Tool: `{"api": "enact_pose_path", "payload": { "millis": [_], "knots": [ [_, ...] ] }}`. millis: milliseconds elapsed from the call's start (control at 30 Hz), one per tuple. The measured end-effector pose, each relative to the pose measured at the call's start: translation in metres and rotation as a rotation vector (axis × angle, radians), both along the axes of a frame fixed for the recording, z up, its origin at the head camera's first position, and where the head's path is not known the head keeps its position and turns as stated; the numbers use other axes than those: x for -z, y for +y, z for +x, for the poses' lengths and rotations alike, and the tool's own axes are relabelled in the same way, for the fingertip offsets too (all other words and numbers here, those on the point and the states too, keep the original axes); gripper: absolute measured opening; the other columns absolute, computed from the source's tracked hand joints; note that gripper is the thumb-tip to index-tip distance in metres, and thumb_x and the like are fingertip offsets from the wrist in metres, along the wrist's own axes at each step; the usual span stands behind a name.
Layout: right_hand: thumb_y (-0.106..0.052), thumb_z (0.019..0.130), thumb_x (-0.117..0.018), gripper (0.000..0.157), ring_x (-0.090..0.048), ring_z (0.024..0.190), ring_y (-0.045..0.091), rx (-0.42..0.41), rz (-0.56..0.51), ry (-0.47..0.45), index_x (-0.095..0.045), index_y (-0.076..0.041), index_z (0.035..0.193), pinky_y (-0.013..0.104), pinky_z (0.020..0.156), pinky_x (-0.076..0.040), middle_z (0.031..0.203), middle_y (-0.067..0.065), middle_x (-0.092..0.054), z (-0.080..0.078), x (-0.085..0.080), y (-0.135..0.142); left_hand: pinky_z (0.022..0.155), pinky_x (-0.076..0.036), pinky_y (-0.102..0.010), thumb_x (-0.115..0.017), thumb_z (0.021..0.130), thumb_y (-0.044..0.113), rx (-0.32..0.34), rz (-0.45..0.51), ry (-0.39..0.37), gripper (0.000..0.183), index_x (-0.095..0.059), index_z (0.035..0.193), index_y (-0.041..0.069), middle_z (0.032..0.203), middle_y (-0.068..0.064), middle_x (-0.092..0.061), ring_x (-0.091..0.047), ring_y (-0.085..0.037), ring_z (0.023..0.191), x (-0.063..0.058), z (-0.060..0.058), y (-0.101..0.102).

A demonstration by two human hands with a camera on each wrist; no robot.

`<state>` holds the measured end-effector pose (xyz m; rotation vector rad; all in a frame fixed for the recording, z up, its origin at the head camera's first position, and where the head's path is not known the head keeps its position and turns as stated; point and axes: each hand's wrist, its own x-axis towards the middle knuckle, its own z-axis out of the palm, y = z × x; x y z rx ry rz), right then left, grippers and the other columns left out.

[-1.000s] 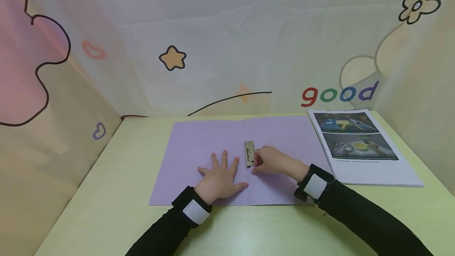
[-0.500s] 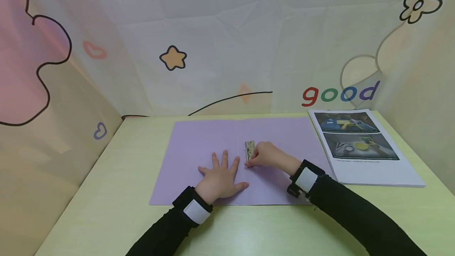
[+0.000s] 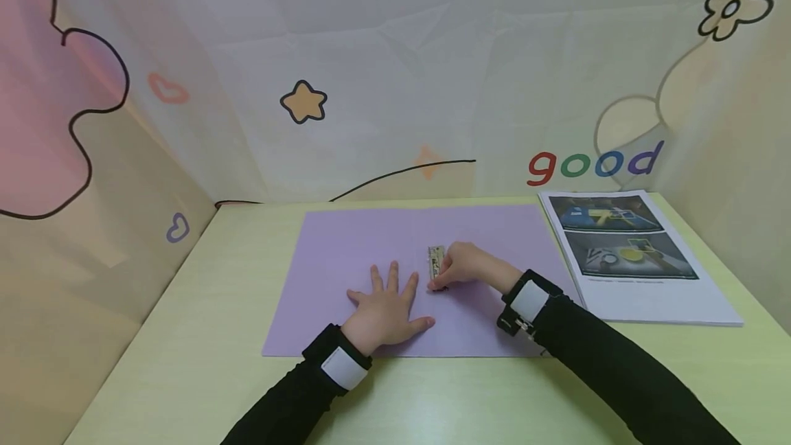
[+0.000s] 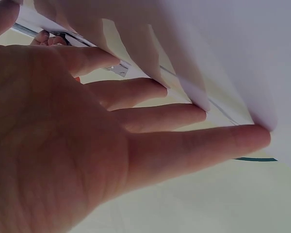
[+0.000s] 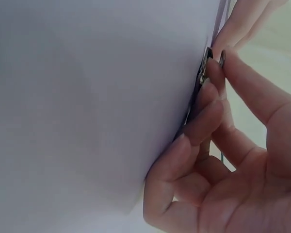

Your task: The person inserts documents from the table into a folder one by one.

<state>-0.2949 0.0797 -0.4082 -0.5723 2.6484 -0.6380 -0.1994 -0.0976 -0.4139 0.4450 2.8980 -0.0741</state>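
Note:
A purple file folder (image 3: 346, 239) lies spread open on the table. Near its middle crease sits a narrow metal folder clip (image 3: 436, 259), its lower part covered by fingers in the head view. My right hand (image 3: 471, 265) pinches that lower end between thumb and index finger. In the right wrist view, a small metal piece of the clip (image 5: 222, 58) shows at the thumb tip, and the other fingers are curled against the folder. My left hand (image 3: 381, 314) rests with spread fingers on the folder's left half; the left wrist view shows its straight fingers (image 4: 199, 143) touching the surface.
A stack of printed sheets (image 3: 655, 301) with two pictures on top lies at the right, against the folder's right edge. The pale yellow table (image 3: 185, 356) ends at a printed curtain (image 3: 395, 88) at the back and sides.
My right hand has moved slightly left and up, from beside the clip onto its lower end, which it now pinches. The left hand stays in place on the folder.

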Motion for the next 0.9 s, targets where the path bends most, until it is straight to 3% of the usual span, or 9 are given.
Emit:
{"api": "enact_pose_path", "payload": {
  "millis": [533,900],
  "knots": [
    [-0.042,0.074,-0.078,0.03,-0.043,0.062,0.011,0.033,0.036,-0.03,-0.073,-0.013,0.066,0.024,0.057,-0.032,0.062,-0.005,-0.059,-0.0025,-0.0013,0.0014,0.081,-0.03,-0.077,-0.039,0.088,0.071,0.011,-0.015,0.014,0.083,-0.023,0.152,0.02,0.156,-0.021,-0.013,-0.014,-0.054,0.136,-0.002,-0.0003,0.0018],
    [-0.038,0.074,-0.079,0.03,-0.042,0.059,0.01,0.029,-0.002,-0.013,-0.071,-0.011,0.063,0.024,0.055,-0.031,0.058,-0.004,-0.059,0.0019,0.0018,-0.0015,0.081,-0.029,-0.077,-0.039,0.088,0.07,0.002,-0.013,0.007,0.083,-0.024,0.152,0.021,0.156,-0.02,-0.013,-0.013,-0.053,0.137,-0.0007,0.0014,0.0006]
  ]
}}
